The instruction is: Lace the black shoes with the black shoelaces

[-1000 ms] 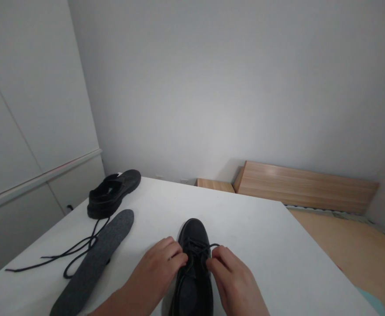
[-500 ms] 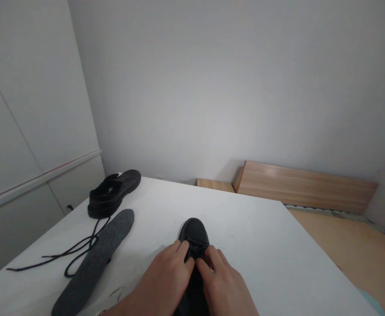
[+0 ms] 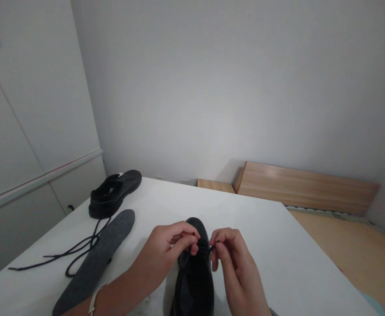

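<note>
Black shoe (image 3: 195,287), one: on white worktop (image 3: 251,215), toe pointing away. Right hand (image 3: 233,259): pinching dark lace (image 3: 212,249) at shoe's right side. Left hand (image 3: 170,245): fingers bent over shoe's upper; whether gripping anything, cannot tell.

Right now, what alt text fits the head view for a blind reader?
The right hand pinches a lace on a black shoe on a white table, with the left hand over the shoe's front. Farther left lie a gray insole, loose black lacing and a second black shoe.
</note>
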`<state>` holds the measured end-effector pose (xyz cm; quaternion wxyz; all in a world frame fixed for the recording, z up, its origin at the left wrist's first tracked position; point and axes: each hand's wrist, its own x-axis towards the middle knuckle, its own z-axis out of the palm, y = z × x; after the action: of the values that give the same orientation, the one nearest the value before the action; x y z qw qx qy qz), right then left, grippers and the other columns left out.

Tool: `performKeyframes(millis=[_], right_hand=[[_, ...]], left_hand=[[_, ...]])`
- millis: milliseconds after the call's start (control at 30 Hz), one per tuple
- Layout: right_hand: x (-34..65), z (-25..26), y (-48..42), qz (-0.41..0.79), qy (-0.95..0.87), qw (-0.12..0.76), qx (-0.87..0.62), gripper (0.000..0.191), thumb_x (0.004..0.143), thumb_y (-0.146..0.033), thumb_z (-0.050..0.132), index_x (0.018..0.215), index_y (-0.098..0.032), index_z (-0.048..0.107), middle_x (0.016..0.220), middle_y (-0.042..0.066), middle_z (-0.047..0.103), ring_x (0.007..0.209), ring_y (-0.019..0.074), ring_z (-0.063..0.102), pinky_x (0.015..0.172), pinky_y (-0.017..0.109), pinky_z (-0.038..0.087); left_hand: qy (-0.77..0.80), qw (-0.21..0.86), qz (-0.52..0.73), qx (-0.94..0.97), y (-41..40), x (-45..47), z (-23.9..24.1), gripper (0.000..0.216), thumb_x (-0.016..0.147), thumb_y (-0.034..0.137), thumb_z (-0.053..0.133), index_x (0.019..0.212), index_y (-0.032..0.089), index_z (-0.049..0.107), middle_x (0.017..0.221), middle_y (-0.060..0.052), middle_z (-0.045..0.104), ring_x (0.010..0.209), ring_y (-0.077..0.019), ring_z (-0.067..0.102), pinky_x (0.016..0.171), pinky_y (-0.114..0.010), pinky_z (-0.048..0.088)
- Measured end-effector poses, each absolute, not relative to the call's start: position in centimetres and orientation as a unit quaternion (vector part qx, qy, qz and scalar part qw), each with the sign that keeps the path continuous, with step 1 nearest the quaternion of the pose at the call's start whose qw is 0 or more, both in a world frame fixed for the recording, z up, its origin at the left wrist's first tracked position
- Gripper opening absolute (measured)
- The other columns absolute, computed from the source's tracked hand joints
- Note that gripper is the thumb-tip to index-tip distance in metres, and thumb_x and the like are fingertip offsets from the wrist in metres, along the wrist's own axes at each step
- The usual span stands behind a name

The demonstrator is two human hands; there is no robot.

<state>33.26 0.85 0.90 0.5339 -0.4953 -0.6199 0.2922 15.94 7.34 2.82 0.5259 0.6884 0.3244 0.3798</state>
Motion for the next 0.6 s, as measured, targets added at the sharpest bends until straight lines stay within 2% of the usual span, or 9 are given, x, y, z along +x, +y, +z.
performKeyframes(millis=[100,167,233,333,433,533,600], right_hand=[[33.3,1.4,1.1,0.271,-0.663,0.522,-0.463,0.015,0.105,-0.025,0.041,0.098,-0.025,0.055,0.104,0.004,0.052,0.084,0.0151,0.056,0.07,0.026,0.048],[33.5,1.5,1.4,0.229,-0.689,0.504,-0.467,0.016,0.103,-0.02,0.044,0.096,-0.026,0.058,0.114,0.005,0.048,0.105,0.0177,0.055,0.079,0.026,0.047],[33.7,1.5,1.6,0.209,-0.691,0.498,-0.48,0.015,0.101,-0.019,0.049,0.096,-0.027,0.061,0.118,0.005,0.046,0.114,0.0183,0.051,0.082,0.024,0.045],[33.9,1.6,1.8,0.232,-0.674,0.521,-0.47,0.013,0.1,-0.023,0.052,0.097,-0.028,0.064,0.115,0.003,0.051,0.114,0.0181,0.052,0.085,0.025,0.044],[34.2,1.3,2.1,0.284,-0.641,0.532,-0.475,0.015,0.102,-0.031,0.05,0.101,-0.028,0.065,0.102,0.002,0.062,0.101,0.0175,0.058,0.085,0.026,0.044],[34.4,0.8,2.4,0.345,-0.633,0.471,-0.508,0.022,0.102,-0.038,0.05,0.101,-0.025,0.068,0.093,0.001,0.068,0.09,0.0187,0.062,0.082,0.029,0.044],[34.5,0.5,2.5,0.36,-0.645,0.432,-0.517,0.026,0.101,-0.04,0.05,0.096,-0.024,0.07,0.093,0.003,0.071,0.09,0.021,0.062,0.083,0.032,0.043]], left_hand=[[0.303,0.595,0.366,0.648,7.5,16.8,2.4,0.017,0.08,0.024,0.066,0.095,0.015,0.068,0.066,0.002,0.067,0.064,-0.0146,0.063,0.068,-0.026,0.048],[0.283,0.6,0.345,0.664,7.5,17.3,2.5,0.01,0.079,0.023,0.067,0.084,0.015,0.07,0.067,0.002,0.067,0.065,-0.0141,0.061,0.067,-0.025,0.047],[0.274,0.579,0.332,0.692,7.5,17.4,2.7,0.013,0.081,0.023,0.067,0.072,0.015,0.071,0.069,0.0,0.067,0.068,-0.014,0.06,0.066,-0.024,0.045],[0.276,0.595,0.324,0.682,7.5,17.2,2.9,0.012,0.08,0.024,0.069,0.075,0.014,0.075,0.073,-0.001,0.068,0.071,-0.0141,0.059,0.068,-0.024,0.044],[0.264,0.67,0.303,0.625,7.7,16.9,2.5,0.015,0.077,0.027,0.073,0.082,0.013,0.076,0.075,-0.002,0.07,0.072,-0.0146,0.062,0.071,-0.025,0.048],[0.261,0.7,0.289,0.598,7.8,16.6,2.3,0.016,0.076,0.029,0.075,0.08,0.013,0.075,0.074,-0.002,0.071,0.072,-0.0146,0.064,0.072,-0.025,0.05],[0.268,0.662,0.298,0.633,7.7,16.5,2.4,0.012,0.076,0.026,0.075,0.079,0.014,0.076,0.077,-0.003,0.072,0.074,-0.015,0.065,0.072,-0.025,0.051]])
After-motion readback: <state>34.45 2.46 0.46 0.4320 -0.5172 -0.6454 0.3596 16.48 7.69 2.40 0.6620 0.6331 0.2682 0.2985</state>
